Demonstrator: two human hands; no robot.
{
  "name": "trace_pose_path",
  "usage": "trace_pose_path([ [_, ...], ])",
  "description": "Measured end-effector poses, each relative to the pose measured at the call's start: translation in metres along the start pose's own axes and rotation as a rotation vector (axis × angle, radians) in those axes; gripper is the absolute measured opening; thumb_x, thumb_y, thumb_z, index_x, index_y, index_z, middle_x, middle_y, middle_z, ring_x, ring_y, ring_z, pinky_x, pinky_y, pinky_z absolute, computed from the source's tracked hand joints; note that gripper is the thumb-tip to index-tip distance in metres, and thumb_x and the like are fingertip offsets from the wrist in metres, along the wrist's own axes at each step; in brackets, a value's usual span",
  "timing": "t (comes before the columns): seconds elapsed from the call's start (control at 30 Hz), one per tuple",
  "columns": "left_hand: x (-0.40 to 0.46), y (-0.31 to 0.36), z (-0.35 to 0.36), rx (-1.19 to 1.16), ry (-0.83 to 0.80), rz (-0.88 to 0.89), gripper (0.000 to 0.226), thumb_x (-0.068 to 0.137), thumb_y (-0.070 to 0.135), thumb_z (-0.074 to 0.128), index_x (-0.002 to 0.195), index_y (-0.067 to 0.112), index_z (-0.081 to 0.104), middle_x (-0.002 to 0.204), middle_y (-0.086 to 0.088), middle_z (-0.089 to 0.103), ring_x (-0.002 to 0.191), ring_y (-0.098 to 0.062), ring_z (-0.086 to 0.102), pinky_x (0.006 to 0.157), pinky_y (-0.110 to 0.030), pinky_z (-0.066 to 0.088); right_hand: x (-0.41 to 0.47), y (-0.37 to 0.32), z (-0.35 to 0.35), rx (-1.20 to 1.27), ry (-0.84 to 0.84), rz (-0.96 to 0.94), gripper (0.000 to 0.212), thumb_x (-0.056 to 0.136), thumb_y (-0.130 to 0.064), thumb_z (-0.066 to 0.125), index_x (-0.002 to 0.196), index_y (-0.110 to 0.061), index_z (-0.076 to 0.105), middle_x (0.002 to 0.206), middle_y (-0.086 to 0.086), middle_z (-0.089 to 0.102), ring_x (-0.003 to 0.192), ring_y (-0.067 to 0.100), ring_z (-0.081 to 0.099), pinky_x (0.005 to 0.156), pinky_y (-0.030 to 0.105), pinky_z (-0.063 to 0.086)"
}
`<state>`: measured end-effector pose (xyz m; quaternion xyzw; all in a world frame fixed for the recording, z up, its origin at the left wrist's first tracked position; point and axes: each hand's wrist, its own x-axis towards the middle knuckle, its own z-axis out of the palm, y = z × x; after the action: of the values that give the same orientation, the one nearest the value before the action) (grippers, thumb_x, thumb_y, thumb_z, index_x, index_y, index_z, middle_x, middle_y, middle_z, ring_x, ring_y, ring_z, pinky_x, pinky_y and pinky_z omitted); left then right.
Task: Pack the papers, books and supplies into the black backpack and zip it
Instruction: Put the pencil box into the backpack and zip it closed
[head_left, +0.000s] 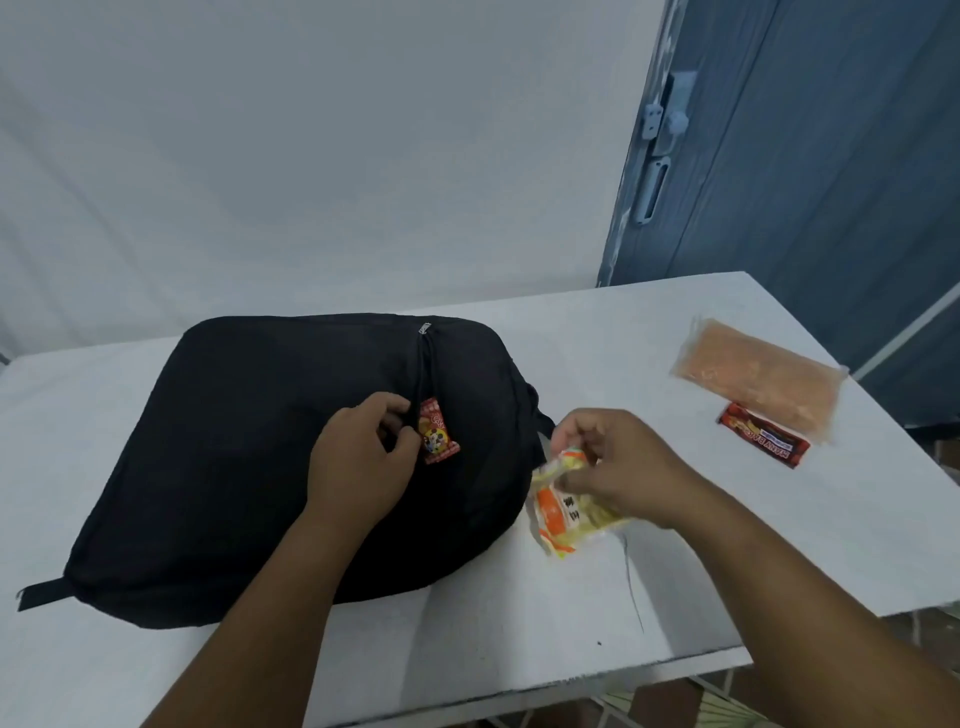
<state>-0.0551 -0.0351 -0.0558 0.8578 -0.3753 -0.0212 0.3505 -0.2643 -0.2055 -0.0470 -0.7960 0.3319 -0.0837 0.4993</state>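
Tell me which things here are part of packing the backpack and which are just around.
Part of the job:
black backpack
small red packet at its zip
yellow-orange packet in right hand
orange bag
dark red bar

Just around:
white table
blue door

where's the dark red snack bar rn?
Head view, right side of the white table: the dark red snack bar lies against the near edge of the orange packet, beyond the right hand.
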Motion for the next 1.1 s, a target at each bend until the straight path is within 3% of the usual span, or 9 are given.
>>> trace_pose_path([
  [0.1, 0.006, 0.009, -0.01, -0.236, -0.001, -0.178, 0.015, 0.087, 0.011, 0.066, 0.095, 0.024, 0.068, 0.082, 0.01, 0.066, 0.072, -0.004, 0.061, 0.062, -0.011, 0.042, 0.005, -0.024, -0.016, 0.189, 0.089, -0.047, 0.028, 0.077, 0.01, 0.071, 0.081, -0.017, 0.065, 0.078, 0.003, 0.066, 0.068, 0.018, 0.063, 0.054, 0.023, 0.05],
  [0.17, 0.008, 0.012, -0.017, -0.373, 0.008, -0.245, 0.017, 0.088, 0.009, 0.064, 0.092, 0.024, 0.07, 0.081, 0.006, 0.069, 0.072, -0.008, 0.064, 0.064, -0.021, 0.049, 0.014, -0.039, -0.019, 0.363, 0.216, -0.074, 0.028, 0.079, 0.01, 0.07, 0.083, -0.017, 0.063, 0.082, 0.003, 0.063, 0.068, 0.018, 0.061, 0.05, 0.023, 0.048],
  [0.23, 0.008, 0.015, -0.025, -0.458, 0.013, -0.273, 0.018, 0.088, 0.008, 0.063, 0.092, 0.023, 0.071, 0.079, 0.003, 0.07, 0.072, -0.012, 0.066, 0.065, -0.03, 0.054, 0.029, -0.05, -0.009, 0.521, 0.364, -0.081, 0.03, 0.079, 0.007, 0.071, 0.085, -0.021, 0.063, 0.087, 0.002, 0.061, 0.071, 0.017, 0.06, 0.057, 0.029, 0.05],
  [0.37, 0.01, 0.021, -0.034, -0.528, 0.052, -0.253, 0.018, 0.088, 0.006, 0.062, 0.092, 0.021, 0.071, 0.073, 0.004, 0.067, 0.064, -0.005, 0.06, 0.059, -0.025, 0.052, 0.061, -0.064, 0.048, 0.57, 0.49, -0.032, 0.025, 0.077, -0.002, 0.076, 0.083, -0.023, 0.063, 0.09, 0.002, 0.065, 0.077, 0.019, 0.065, 0.073, 0.042, 0.058],
  [0.5, 0.01, 0.023, -0.041, -0.497, 0.075, -0.199, 0.02, 0.086, 0.003, 0.062, 0.091, 0.02, 0.07, 0.073, 0.007, 0.066, 0.059, 0.002, 0.055, 0.057, -0.013, 0.046, 0.074, -0.071, 0.094, 0.238, 0.165, -0.054, 0.005, 0.083, -0.025, 0.072, 0.087, -0.022, 0.071, 0.09, 0.004, 0.074, 0.08, 0.021, 0.072, 0.08, 0.044, 0.06],
  [0.6, 0.008, 0.019, -0.045, -0.511, 0.065, -0.183, 0.02, 0.086, 0.004, 0.063, 0.093, 0.021, 0.07, 0.075, 0.007, 0.068, 0.063, 0.001, 0.058, 0.061, -0.017, 0.048, 0.074, -0.075, 0.099, -0.167, -0.037, -0.228, 0.017, 0.09, -0.014, 0.063, 0.1, -0.021, 0.075, 0.095, 0.0, 0.076, 0.083, 0.012, 0.069, 0.083, 0.027, 0.056],
  [0.8, 0.005, 0.02, -0.041, -0.456, 0.071, -0.155, 0.018, 0.087, 0.007, 0.064, 0.097, 0.022, 0.069, 0.08, 0.004, 0.068, 0.067, 0.001, 0.06, 0.062, -0.014, 0.049, 0.066, -0.083, 0.098, 0.139, -0.24, -0.208, 0.043, 0.09, 0.015, 0.047, 0.075, -0.024, 0.06, 0.072, -0.014, 0.064, 0.057, -0.008, 0.052, 0.058, 0.014, 0.04],
  [0.97, 0.007, 0.025, -0.031, -0.296, -0.006, -0.094, 0.014, 0.088, 0.012, 0.067, 0.097, 0.023, 0.068, 0.074, 0.008, 0.063, 0.063, 0.004, 0.055, 0.061, -0.008, 0.044, 0.068, -0.069, 0.08, 0.342, -0.084, -0.113, 0.04, 0.092, 0.015, 0.043, 0.106, -0.012, 0.069, 0.109, 0.011, 0.072, 0.094, 0.015, 0.073, 0.082, 0.026, 0.06],
  [1.1, 0.008, 0.03, -0.007, 0.043, -0.032, 0.018, 0.019, 0.086, 0.027, 0.069, 0.105, 0.03, 0.067, 0.083, 0.014, 0.061, 0.082, -0.007, 0.056, 0.082, -0.032, 0.044, 0.061, -0.05, 0.048, 0.351, 0.112, -0.131, 0.027, 0.096, 0.004, 0.05, 0.1, -0.014, 0.07, 0.097, 0.008, 0.073, 0.079, 0.021, 0.074, 0.077, 0.031, 0.062],
])
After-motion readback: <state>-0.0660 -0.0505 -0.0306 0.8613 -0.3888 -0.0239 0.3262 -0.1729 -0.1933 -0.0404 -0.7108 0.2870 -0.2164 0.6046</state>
